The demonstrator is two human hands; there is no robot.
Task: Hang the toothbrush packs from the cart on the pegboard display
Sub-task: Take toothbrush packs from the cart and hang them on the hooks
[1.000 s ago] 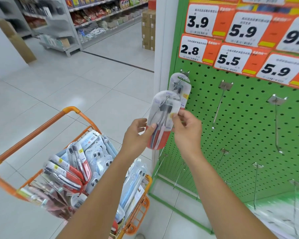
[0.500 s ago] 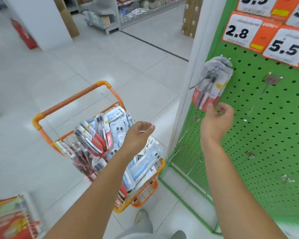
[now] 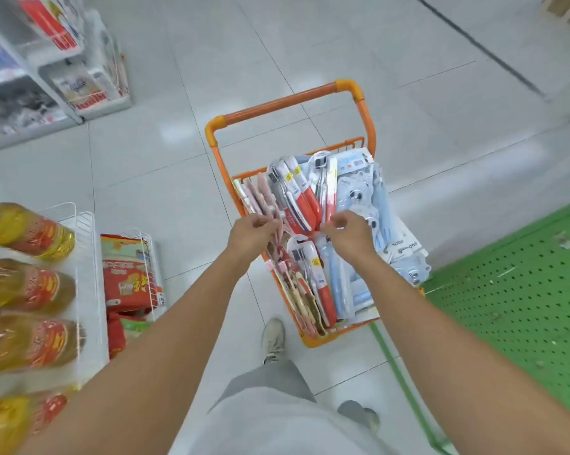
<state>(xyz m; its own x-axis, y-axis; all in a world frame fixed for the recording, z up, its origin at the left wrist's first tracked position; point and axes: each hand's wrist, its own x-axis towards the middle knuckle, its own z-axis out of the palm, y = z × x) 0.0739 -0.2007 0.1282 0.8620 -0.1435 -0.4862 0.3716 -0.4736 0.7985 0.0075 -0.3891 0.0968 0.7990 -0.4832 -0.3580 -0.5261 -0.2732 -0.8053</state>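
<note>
An orange cart (image 3: pixel 286 106) stands on the floor in front of me, packed with toothbrush packs: pink ones (image 3: pixel 260 196) on the left, red-and-white ones (image 3: pixel 305 205) in the middle, pale blue ones (image 3: pixel 359 195) on the right. Both my hands are over the middle of the cart. My left hand (image 3: pixel 252 234) pinches the lower edge of the pink packs with curled fingertips. My right hand (image 3: pixel 349 234) curls its fingers and thumb on the bottom end of a red-and-white pack. The green pegboard (image 3: pixel 513 307) lies at the right edge, only its lower part in view.
To my left stands a white wire shelf (image 3: pixel 86 257) with yellow oil bottles (image 3: pixel 30 231) and red bags (image 3: pixel 126 274). Another shelf unit (image 3: pixel 80 77) is at the far left. My shoes (image 3: pixel 273 336) are close to the cart's near end, on grey tiles.
A pack was hung on the pegboard and my right hand let go of it. My view swung down to the cart, and both hands dropped onto the packs inside.
</note>
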